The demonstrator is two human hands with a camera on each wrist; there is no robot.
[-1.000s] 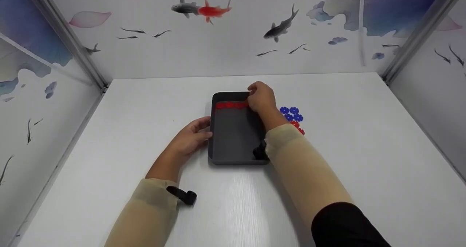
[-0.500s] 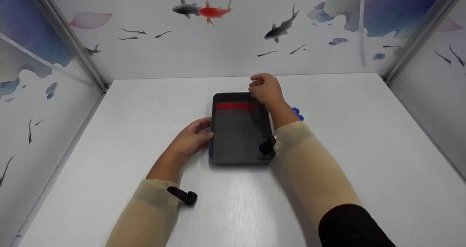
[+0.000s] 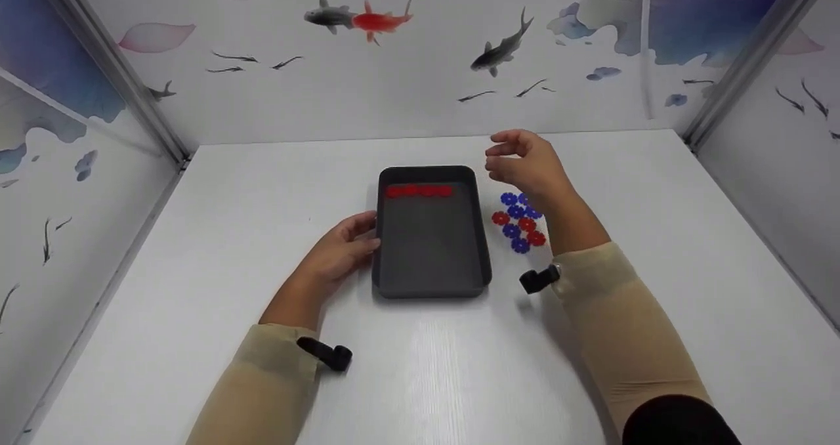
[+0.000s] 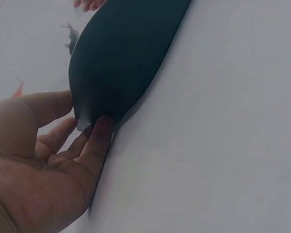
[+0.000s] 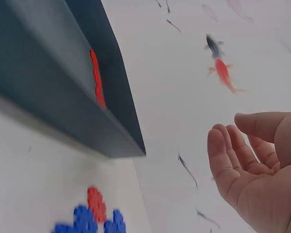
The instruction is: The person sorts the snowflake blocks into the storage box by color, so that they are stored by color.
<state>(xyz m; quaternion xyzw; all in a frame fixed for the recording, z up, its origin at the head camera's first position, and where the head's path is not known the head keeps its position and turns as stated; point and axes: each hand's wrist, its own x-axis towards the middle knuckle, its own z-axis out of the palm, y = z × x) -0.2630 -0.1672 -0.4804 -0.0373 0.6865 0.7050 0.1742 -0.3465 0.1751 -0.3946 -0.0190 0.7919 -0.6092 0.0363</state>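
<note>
A dark grey rectangular tray lies on the table, with a row of red snowflake-shaped plastic discs along its far end. My left hand rests at the tray's left side; in the left wrist view its thumb and fingertips touch the outer wall. Beyond the tray's right side my right hand hovers, fingers loosely bent and nothing between them, as the right wrist view also shows. Below it lies a loose group of blue discs and red discs, partly hidden by the hand.
A white table carries everything. Behind it stands a white wall printed with fish. Metal posts mark the corners. Small black devices are strapped at both wrists over beige sleeves.
My right hand has left the tray's far right corner and moved right, uncovering the row's right end and most of the loose discs. The left hand stays at the tray's side.
</note>
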